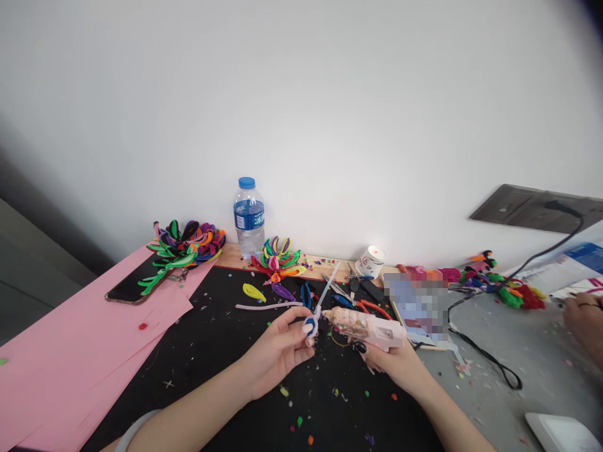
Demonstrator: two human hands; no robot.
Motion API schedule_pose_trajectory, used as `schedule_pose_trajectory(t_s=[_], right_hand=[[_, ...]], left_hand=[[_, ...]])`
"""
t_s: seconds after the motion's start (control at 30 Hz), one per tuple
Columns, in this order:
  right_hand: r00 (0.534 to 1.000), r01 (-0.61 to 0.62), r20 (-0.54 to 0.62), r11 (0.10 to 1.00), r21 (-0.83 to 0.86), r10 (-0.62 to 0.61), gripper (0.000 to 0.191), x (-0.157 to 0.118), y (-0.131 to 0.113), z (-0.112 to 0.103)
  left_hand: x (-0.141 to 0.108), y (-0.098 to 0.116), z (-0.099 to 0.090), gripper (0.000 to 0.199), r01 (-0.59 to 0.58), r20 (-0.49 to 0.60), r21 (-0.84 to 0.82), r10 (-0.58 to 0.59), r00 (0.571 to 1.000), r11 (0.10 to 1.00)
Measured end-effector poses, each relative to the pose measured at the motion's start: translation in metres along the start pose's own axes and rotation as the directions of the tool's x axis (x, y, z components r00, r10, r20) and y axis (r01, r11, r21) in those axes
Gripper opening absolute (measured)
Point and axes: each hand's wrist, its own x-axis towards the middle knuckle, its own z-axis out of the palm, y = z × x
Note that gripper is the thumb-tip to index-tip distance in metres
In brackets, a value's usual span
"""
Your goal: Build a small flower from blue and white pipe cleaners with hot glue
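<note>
Pinched between the fingertips of my left hand [282, 345] is a small blue and white fuzzy piece [311, 325], with a pale stem [328, 284] standing up from it. My right hand [389, 361] is wrapped round the handle of a pinkish-white glue gun [372, 326]. The gun's nozzle points left and is close beside the base of the stem; whether it touches cannot be made out. A pale pipe cleaner [266, 307] lies behind my left hand. Near it are yellow [254, 292], purple [283, 292] and blue loops on the black mat [211, 351].
Behind stand a water bottle [249, 220] and a paper cup [370, 262]. Colourful pipe-cleaner bundles [188, 242] and a phone [134, 282] lie left, on pink paper [117, 339]. Scissors [336, 287], orange-handled pliers [374, 307] and a black cable [490, 361] lie right. Another person's hand [584, 320] shows far right.
</note>
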Motion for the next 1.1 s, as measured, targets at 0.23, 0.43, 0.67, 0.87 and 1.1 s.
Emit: schedule_pose_trajectory(t_s=[0.23, 0.43, 0.67, 0.87, 1.1], right_hand=[[0.999, -0.031, 0.019, 0.999, 0.036, 0.031, 0.053, 0.0000, -0.0016, 0.0012], [0.999, -0.034, -0.005, 0.997, 0.063, 0.034, 0.057, 0.0011, 0.0020, 0.0006], [0.998, -0.039, 0.057, 0.998, 0.051, 0.036, 0.049, -0.0007, 0.0014, -0.0016], [0.998, 0.002, 0.059, 0.999, -0.033, 0.000, 0.043, -0.0009, -0.0007, -0.0025], [1.000, -0.016, -0.008, 0.998, -0.067, 0.016, 0.042, -0.0017, 0.0028, -0.0006]], left_hand=[[0.0005, -0.0001, -0.0006, 0.020, 0.014, 0.030, 0.009, -0.015, 0.999, 1.000], [0.0000, -0.0003, -0.0006, 0.019, 0.018, 0.023, 0.005, -0.018, 1.000, 1.000], [0.0003, 0.0007, 0.0000, 0.020, 0.017, 0.013, -0.008, -0.017, 1.000, 1.000], [0.0003, 0.0008, 0.0006, 0.018, 0.017, 0.017, -0.014, -0.017, 1.000, 1.000], [0.0007, 0.0009, 0.0008, 0.016, 0.017, 0.024, -0.018, -0.016, 1.000, 1.000]])
